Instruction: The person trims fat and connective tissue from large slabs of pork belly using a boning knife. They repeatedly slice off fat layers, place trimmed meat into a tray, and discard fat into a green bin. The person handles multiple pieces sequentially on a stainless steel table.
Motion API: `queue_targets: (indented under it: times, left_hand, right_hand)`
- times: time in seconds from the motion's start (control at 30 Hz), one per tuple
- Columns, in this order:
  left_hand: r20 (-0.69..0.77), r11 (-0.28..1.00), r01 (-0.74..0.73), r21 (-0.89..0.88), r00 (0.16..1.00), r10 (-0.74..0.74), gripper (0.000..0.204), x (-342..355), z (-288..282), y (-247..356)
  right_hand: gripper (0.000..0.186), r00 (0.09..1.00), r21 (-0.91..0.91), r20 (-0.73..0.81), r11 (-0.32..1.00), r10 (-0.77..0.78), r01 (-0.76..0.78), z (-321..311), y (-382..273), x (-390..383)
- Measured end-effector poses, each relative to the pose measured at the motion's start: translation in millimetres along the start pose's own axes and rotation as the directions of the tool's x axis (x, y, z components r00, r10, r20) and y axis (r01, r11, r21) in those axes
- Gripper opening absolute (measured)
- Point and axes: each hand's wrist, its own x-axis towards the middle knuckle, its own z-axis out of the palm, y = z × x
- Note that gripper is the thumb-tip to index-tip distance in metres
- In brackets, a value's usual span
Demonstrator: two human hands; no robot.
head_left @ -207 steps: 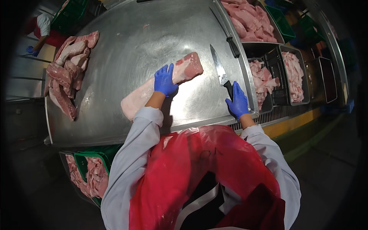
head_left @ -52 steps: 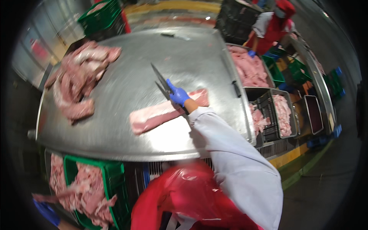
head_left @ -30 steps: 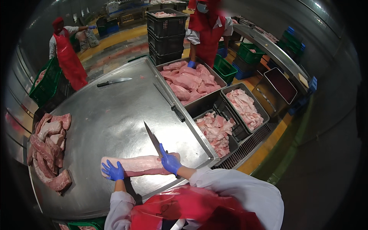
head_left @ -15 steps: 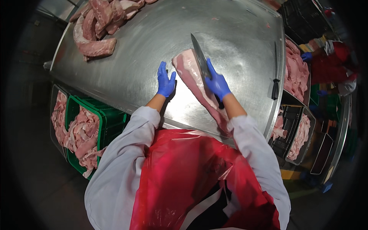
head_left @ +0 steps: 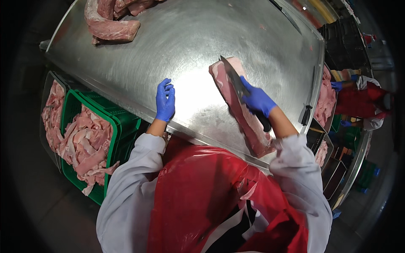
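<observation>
Drawn back leftward from the meat slab (head_left: 242, 116) since half a second ago, the left hand (head_left: 165, 101) is well apart from it, and the knife (head_left: 236, 82) tip, then well beyond the slab's far end, now sits about at that end. Taking the slab as landmark, it lies on the steel table (head_left: 181, 55), its long axis slanting from far left to near right, its near end by the table's front edge. From the left hand, it lies to the right. The right hand (head_left: 258, 99) is nearer, directly over the slab, wrapped around the knife handle, blade roughly along the slab's length; whether the edge presses in, I cannot tell. The left hand holds nothing, fingers loosely bent. Left of and beyond the slab is a meat pile (head_left: 112, 29); left and nearer, a green crate (head_left: 126, 126) of trimmings.
</observation>
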Motion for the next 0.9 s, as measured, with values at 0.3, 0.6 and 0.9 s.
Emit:
queue_targets:
  times: [0.3, 0.6, 0.9]
  left_hand:
    - [0.029, 0.991, 0.053, -0.121, 0.998, -0.05, 0.042, 9, -11, 0]
    - [-0.072, 0.983, -0.027, -0.183, 0.997, 0.014, 0.038, 14, -34, 1]
    - [-0.085, 0.994, 0.029, -0.105, 0.996, -0.038, 0.026, 29, -10, 15]
  right_hand:
    - [0.077, 0.993, 0.103, 0.115, 0.995, 0.0, -0.012, 7, -8, -22]
    - [0.075, 0.986, 0.205, 0.164, 0.979, -0.027, -0.007, 22, -15, -35]
    - [0.078, 0.966, 0.008, 0.244, 0.996, -0.086, 0.087, 28, 5, -87]
